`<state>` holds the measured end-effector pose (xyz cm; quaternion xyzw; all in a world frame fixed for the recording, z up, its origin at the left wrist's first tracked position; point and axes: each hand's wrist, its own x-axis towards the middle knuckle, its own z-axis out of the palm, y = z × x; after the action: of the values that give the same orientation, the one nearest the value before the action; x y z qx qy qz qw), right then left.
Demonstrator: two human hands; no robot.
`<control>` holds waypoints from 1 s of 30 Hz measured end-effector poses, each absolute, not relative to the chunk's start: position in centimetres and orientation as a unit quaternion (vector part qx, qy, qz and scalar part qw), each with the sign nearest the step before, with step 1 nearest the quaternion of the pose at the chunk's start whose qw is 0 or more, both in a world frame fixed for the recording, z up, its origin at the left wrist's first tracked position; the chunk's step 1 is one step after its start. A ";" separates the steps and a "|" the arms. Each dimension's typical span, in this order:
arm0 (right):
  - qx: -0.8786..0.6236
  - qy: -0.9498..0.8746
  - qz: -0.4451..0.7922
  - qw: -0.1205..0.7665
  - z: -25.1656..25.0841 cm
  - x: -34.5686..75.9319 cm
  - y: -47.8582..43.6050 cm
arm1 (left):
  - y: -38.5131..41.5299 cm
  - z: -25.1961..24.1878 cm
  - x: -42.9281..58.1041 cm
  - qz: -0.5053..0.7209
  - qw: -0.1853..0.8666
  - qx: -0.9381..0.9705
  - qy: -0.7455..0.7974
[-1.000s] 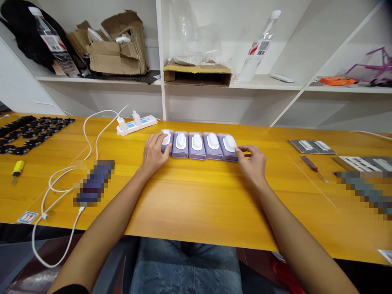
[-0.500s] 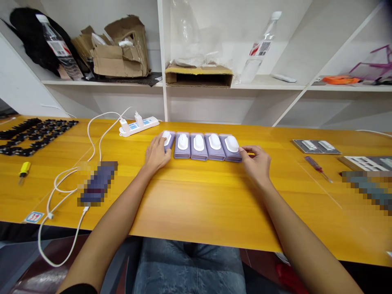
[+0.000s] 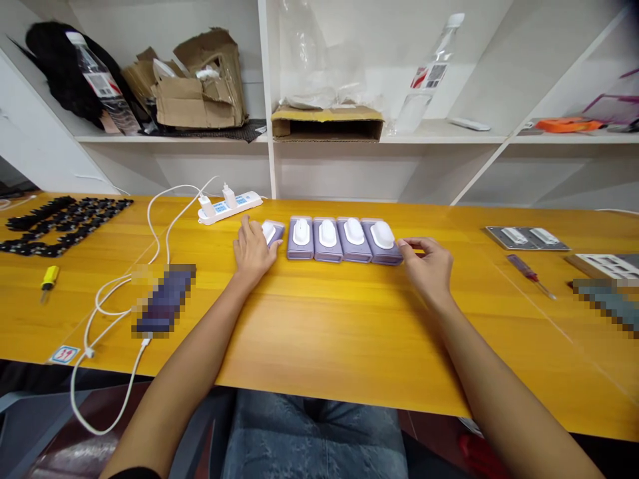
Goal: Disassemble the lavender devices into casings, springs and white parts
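Observation:
Several purple boxes with white oval tops stand in a row [image 3: 344, 241] at the middle of the yellow table [image 3: 319, 332]. My left hand [image 3: 253, 251] lies over the leftmost purple box [image 3: 272, 232], with fingers on top and thumb at its near side. That box sits a small gap away from the others. My right hand [image 3: 430, 266] rests on the table at the row's right end. Its loosely bent fingertips touch the side of the rightmost box [image 3: 384, 242] and hold nothing.
A white power strip [image 3: 228, 205] with plugged chargers and trailing white cables [image 3: 114, 293] lies left of the row, near a blurred device [image 3: 164, 301]. Black parts [image 3: 60, 216] and a yellow screwdriver [image 3: 48, 279] lie far left. A purple screwdriver [image 3: 530, 274] and grey plates [image 3: 527, 237] lie right. Shelves stand behind.
My left hand has drawn the leftmost box a little to the left, opening a gap from the row. The right hand stays at the row's right end.

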<state>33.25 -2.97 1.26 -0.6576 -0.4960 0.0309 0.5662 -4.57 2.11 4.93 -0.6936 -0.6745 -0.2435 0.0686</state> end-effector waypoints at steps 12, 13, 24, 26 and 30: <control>-0.655 -0.492 0.034 0.572 1.5 33.1 -3.1 | 2.0 5.5 -4.7 -0.138 0.025 -0.714 -0.686; -0.655 -0.491 0.035 0.573 1.5 33.1 -3.1 | 1.9 5.7 -4.6 -0.132 0.024 -0.713 -0.688; -0.641 -0.515 0.003 0.569 2.2 32.5 -3.7 | 0.1 7.8 -5.6 -0.106 -0.045 -0.678 -0.726; -0.639 -0.521 -0.001 0.566 2.4 32.4 -3.8 | 0.2 7.9 -6.0 -0.149 -0.033 -0.677 -0.720; -0.631 -0.538 -0.018 0.558 3.1 31.7 -4.5 | 0.2 7.7 -6.0 -0.302 0.029 -0.711 -0.634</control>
<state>31.66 -4.46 3.07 -0.6313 -0.5384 -0.0177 0.5579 -6.03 0.22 7.72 -0.7115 -0.6336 -0.3024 0.0295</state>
